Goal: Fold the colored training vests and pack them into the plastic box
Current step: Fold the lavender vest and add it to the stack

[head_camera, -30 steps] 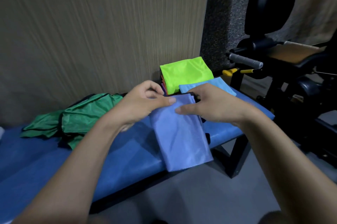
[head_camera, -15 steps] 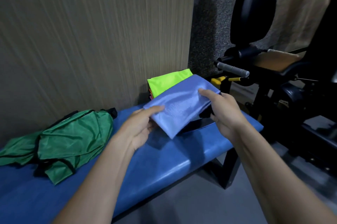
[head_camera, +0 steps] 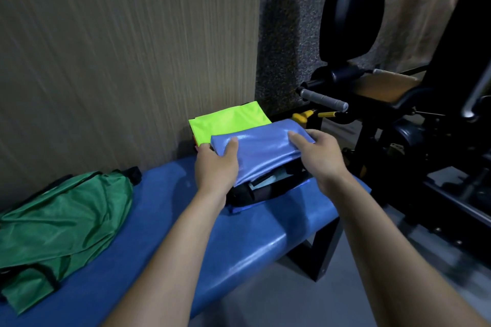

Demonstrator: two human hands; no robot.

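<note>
A folded blue vest (head_camera: 263, 151) is held level at the right end of the blue bench (head_camera: 247, 236). My left hand (head_camera: 216, 164) grips its left edge, thumb on top. My right hand (head_camera: 314, 154) grips its right edge. Below it lies another blue piece with black trim (head_camera: 265, 191). A folded lime-green vest (head_camera: 228, 122) tops a stack by the wall, just behind the blue one. Unfolded green vests (head_camera: 61, 223) lie heaped at the bench's left. No plastic box can be made out.
A wood-grain wall panel (head_camera: 127, 47) runs behind the bench. A black gym machine (head_camera: 398, 103) with a grey handle (head_camera: 322, 99) and yellow pins stands close on the right. Grey floor (head_camera: 305, 297) lies below the bench's front edge.
Both hands lifted the folded blue vest from the bench's front edge and carried it back and right, up against the lime-green stack. The view has turned right.
</note>
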